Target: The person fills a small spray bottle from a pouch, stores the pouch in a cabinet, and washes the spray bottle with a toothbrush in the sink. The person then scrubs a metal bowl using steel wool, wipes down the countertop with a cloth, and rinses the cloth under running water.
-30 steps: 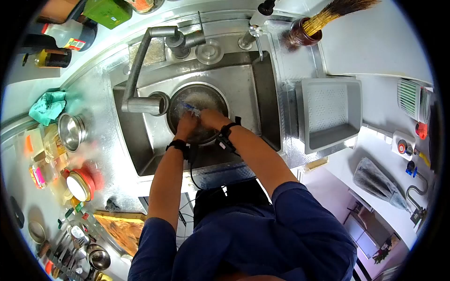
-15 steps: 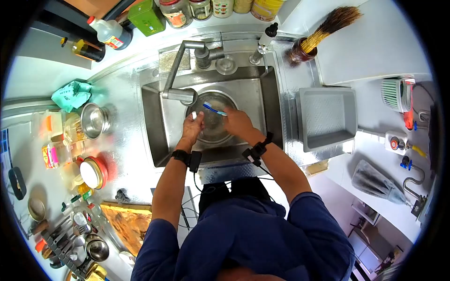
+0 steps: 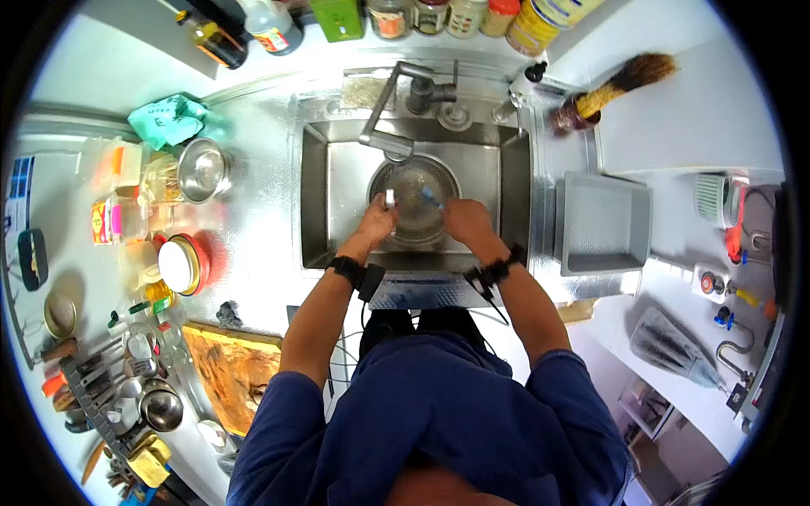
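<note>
Inside the steel sink (image 3: 342, 169) sits a round metal bowl (image 3: 413, 239) with cloudy water in it. My left hand (image 3: 377, 221), at the bowl's left rim, pinches a small white object (image 3: 390, 198) too small to identify. Over the bowl's right side, my right hand (image 3: 468, 222) is closed on a blue toothbrush (image 3: 430, 197), its head pointing up and left over the water. The two hands are apart. The grey faucet (image 3: 388, 142) reaches over the bowl's upper left edge.
A grey plastic basin (image 3: 603, 223) stands right of the sink. Metal bowls (image 3: 202, 170), a teal bag (image 3: 167, 121) and red-rimmed lids (image 3: 181, 264) lie left. A wooden board (image 3: 232, 371) is at lower left. Jars (image 3: 391, 17) line the back; a brush (image 3: 624, 83) stands at back right.
The hands were together low in the bowl and have since separated. The toothbrush came up out of the bowl and has turned a little. The whole view has shifted, with the sink now farther right.
</note>
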Action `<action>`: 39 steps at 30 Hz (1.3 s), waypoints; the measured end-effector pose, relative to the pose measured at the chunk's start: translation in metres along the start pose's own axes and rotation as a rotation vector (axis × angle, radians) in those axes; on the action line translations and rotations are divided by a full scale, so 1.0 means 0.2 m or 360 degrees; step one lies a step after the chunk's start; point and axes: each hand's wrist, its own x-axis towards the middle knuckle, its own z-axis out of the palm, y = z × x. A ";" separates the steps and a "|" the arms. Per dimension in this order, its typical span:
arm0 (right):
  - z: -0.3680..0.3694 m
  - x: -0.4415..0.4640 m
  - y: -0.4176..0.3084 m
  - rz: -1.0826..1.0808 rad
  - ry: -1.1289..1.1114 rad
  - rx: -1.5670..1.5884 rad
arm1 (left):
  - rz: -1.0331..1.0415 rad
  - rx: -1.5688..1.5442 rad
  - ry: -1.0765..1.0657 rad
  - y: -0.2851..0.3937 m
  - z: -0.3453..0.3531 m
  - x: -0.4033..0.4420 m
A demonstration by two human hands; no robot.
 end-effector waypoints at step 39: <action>-0.17 -0.06 0.04 -0.0199 0.0877 0.0464 | 0.0416 -0.0996 -0.0129 0.45 -0.16 -0.63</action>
